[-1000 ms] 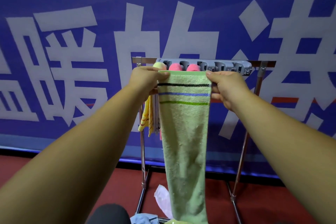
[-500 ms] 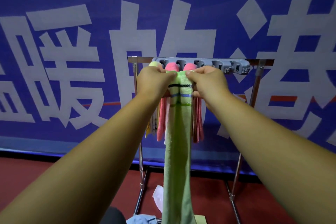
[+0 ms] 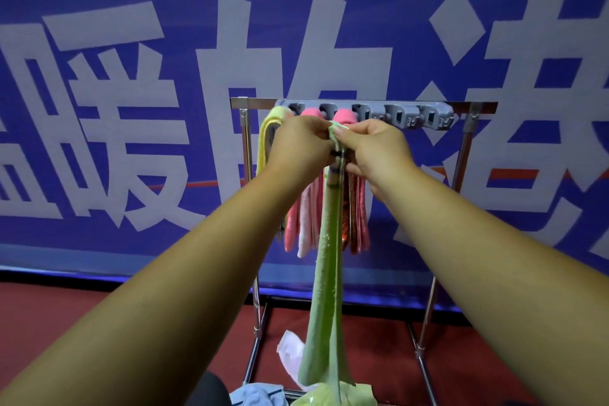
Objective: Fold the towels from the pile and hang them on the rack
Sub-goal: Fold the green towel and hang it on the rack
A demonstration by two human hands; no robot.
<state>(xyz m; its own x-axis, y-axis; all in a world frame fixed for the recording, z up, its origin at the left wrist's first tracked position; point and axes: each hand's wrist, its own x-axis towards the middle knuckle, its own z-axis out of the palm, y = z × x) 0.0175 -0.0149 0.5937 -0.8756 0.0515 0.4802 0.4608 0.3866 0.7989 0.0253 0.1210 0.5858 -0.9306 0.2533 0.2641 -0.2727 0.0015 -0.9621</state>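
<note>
A long green towel hangs folded lengthwise into a narrow strip, its top edge held just in front of the rack. My left hand and my right hand meet at that top edge and both pinch it. Behind them a grey holder with several slots is fixed to the metal rack. A yellow towel and two pink towels hang from its left slots. The green towel's lower end reaches the pile at the bottom.
A light blue towel and a pale pink cloth lie by the rack's base on the red floor. A blue banner with large white characters fills the wall behind. The rack's right slots hold nothing.
My hands came together, folding the green towel from a flat spread into a narrow strip. The view moved closer to the rack.
</note>
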